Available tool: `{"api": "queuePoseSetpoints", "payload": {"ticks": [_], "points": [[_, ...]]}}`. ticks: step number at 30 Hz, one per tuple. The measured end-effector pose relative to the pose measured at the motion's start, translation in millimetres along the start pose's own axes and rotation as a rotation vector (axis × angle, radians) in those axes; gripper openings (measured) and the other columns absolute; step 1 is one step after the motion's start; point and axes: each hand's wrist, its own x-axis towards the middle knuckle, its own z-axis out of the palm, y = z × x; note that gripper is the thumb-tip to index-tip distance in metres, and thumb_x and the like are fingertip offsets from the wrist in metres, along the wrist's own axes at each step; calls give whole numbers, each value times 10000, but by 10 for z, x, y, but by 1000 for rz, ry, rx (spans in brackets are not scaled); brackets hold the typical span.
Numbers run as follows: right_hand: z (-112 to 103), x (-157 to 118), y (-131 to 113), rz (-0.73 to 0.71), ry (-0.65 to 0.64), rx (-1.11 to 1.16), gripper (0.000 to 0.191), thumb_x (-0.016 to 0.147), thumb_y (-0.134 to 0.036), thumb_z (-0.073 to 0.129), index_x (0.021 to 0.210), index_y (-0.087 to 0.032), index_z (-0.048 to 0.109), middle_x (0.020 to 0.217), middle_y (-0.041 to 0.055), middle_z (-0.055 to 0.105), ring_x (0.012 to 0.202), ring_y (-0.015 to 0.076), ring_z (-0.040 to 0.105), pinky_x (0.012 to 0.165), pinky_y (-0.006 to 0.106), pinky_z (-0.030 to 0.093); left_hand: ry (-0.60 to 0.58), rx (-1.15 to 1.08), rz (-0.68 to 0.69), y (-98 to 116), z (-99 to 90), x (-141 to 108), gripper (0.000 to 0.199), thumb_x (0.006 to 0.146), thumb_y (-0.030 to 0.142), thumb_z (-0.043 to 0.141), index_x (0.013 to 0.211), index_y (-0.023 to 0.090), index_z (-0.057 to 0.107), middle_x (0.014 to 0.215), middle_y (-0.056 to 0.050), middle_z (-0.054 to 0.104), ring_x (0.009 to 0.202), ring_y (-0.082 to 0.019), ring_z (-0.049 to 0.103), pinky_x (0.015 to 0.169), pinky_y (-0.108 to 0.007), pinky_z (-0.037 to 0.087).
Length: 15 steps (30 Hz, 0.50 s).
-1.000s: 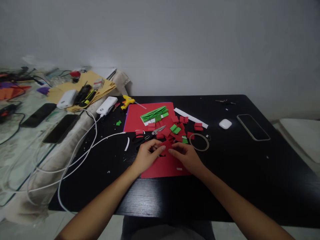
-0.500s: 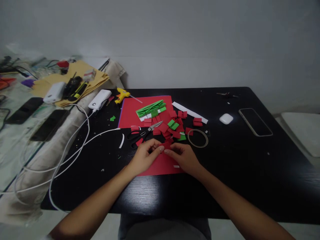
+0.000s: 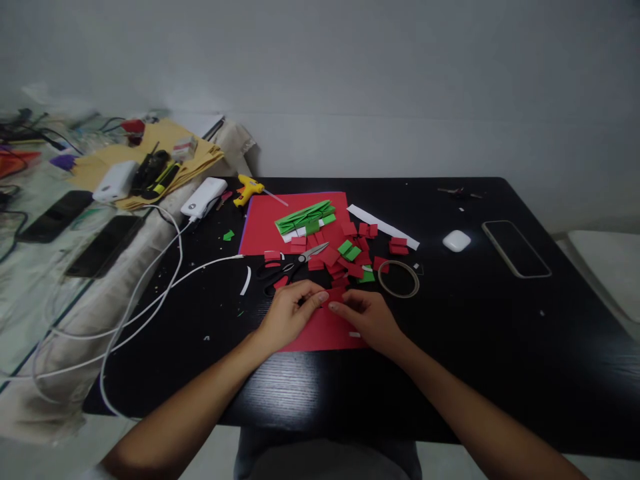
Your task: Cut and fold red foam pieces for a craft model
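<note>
Both hands meet over a red sheet near the front of the black table. My left hand pinches a small red paper piece between thumb and fingers. My right hand has its fingers closed at the right side of the same piece. Just beyond lie folded red pieces and green pieces in a loose pile. Black-handled scissors rest left of the pile, and a roll of tape is at its right.
Green folded strips lie on another red sheet behind the pile. A yellow glue gun, a power bank and white cables are at left. At right are a white case and a phone.
The whole view has shifted slightly. Both hands stay at the red piece, with only a small change of the fingers.
</note>
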Motion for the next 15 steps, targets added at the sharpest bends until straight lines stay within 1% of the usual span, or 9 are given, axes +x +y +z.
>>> {"api": "queuePoseSetpoints", "payload": {"ticks": [4,8,10,13,15], "points": [[12,-12,1,22,-27,15,383,809,-555,733,748,-185,655,630,-28,555,552,127,479,516,245,390,-2,24,23,20,-15,2,299,1000,377,557,881,159,724,759,-21,679,701,-150,583,659,-257,429],[24,-4,0,-36,-29,-14,414,828,-558,719,685,-192,589,618,-33,523,566,123,466,521,238,376,-21,50,32,34,-5,0,328,1017,391,517,861,162,693,763,-19,663,698,-146,571,663,-258,429],[29,11,16,-53,-12,-13,436,826,-556,724,654,-189,565,605,-36,503,570,118,451,521,233,361,-33,49,5,27,7,-1,312,1003,417,543,881,165,680,723,3,614,670,-136,546,622,-243,405],[30,31,43,-47,5,17,406,826,-541,736,696,-176,616,648,-25,561,590,120,483,538,234,375,-63,30,-19,3,16,1,309,949,466,630,875,166,646,694,29,544,649,-126,495,585,-230,370],[27,35,48,-33,6,35,377,829,-523,745,738,-169,653,683,-13,611,604,125,521,551,236,397,-88,13,-16,-13,9,4,319,955,470,622,861,165,634,697,33,528,651,-121,476,593,-230,363]]}}
